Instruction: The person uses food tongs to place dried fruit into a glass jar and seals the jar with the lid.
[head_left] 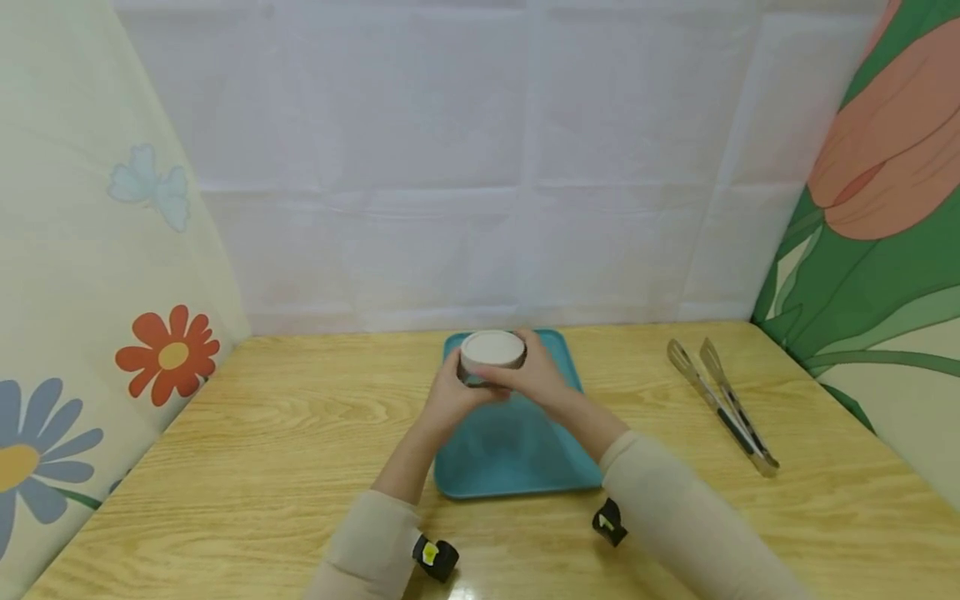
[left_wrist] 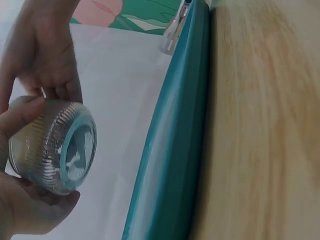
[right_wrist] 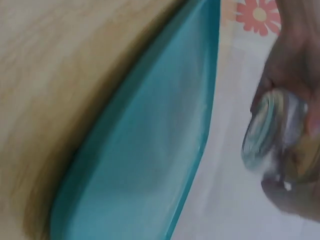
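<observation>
Both hands hold a short ribbed glass jar with a white lid (head_left: 492, 347) over the blue tray (head_left: 517, 471). My left hand (head_left: 450, 393) grips the jar from the left; in the left wrist view its thumb and fingers lie around the glass jar (left_wrist: 72, 152). From the other side my right hand (head_left: 538, 375) holds the jar near the lid, fingers at the far edge and thumb across the near side. The right wrist view shows the jar's base (right_wrist: 260, 127), blurred, with air between it and the tray.
Metal tongs (head_left: 723, 408) with black grips and slotted heads lie on the wooden table (head_left: 322, 433) right of the tray. A white cloth (head_left: 420, 167) hangs behind the table. Flower-printed cloths (head_left: 75, 275) stand at both sides.
</observation>
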